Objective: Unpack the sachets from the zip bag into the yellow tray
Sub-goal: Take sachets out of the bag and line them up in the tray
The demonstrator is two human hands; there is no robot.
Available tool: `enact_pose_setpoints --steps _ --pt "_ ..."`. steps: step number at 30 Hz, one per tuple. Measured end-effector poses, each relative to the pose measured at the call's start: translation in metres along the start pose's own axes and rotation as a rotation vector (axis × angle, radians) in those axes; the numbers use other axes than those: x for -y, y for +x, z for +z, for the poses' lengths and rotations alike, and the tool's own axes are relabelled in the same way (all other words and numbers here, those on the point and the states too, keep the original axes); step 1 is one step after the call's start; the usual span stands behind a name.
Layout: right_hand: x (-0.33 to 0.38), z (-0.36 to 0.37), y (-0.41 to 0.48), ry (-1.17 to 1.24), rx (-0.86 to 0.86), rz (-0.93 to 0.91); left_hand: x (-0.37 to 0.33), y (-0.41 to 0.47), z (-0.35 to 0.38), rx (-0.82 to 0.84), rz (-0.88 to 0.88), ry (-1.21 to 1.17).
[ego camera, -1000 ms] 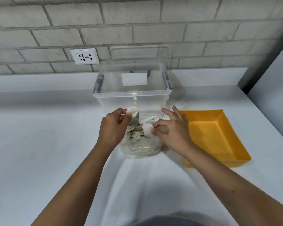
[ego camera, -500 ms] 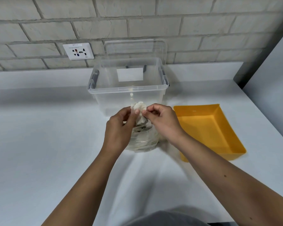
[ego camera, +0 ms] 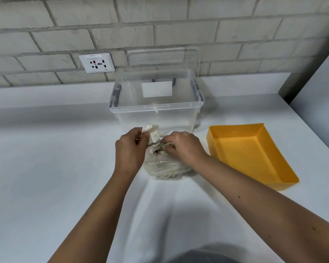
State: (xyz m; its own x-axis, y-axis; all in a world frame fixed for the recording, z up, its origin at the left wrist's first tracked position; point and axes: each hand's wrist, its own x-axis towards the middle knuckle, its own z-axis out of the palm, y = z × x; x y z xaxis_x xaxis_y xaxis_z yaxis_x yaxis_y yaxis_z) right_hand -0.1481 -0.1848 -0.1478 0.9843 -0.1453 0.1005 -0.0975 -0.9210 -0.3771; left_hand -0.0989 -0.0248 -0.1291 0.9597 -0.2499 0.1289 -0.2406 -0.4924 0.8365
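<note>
Step in hand: getting sachets out of the zip bag (ego camera: 165,168), none in the yellow tray (ego camera: 254,158) yet. The bag stands upright on the white counter (ego camera: 55,168), right in front of the clear bin (ego camera: 156,118), packed with sachets (ego camera: 171,172), which show through the film. The tray is to the right of the bag, near but not touching, its floor bare. The left hand (ego camera: 130,150) pinches the bunched white top edge of the bag and holds it up. The right hand (ego camera: 182,147) is knuckles-up at the mouth with its fingers curled down in. Its fingertips are mostly hidden, so I cannot tell if it actually has a sachet or is just feeling for one. To do it well, the left should pull the lip up and outward so the mouth gapes. It should also hold the bag down so it doesn't lift with the pull. The right should take a small bunch rather than one at a time, draw it straight up clear of the lip, then swing right and release low over the tray. Risk as I judge it: the thin film snags and sachets spill on the counter, or the bag tips toward the bin.
</note>
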Motion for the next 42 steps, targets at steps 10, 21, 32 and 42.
enact_pose_setpoints --steps 10,21,32,42 --pt "-0.003 0.005 0.005 0.081 -0.077 -0.048 0.0 0.005 -0.006 0.031 -0.105 -0.215" --pt "-0.018 -0.059 -0.008 0.904 0.166 0.142 -0.006 0.007 0.002 0.245 -0.176 -0.276" --pt "-0.014 -0.048 0.003 0.924 0.165 0.196 -0.009 0.006 0.005 0.304 -0.319 -0.462" --pt "-0.016 -0.057 0.006 0.906 0.321 0.191 -0.012 0.006 0.008 0.43 -0.401 -0.564"
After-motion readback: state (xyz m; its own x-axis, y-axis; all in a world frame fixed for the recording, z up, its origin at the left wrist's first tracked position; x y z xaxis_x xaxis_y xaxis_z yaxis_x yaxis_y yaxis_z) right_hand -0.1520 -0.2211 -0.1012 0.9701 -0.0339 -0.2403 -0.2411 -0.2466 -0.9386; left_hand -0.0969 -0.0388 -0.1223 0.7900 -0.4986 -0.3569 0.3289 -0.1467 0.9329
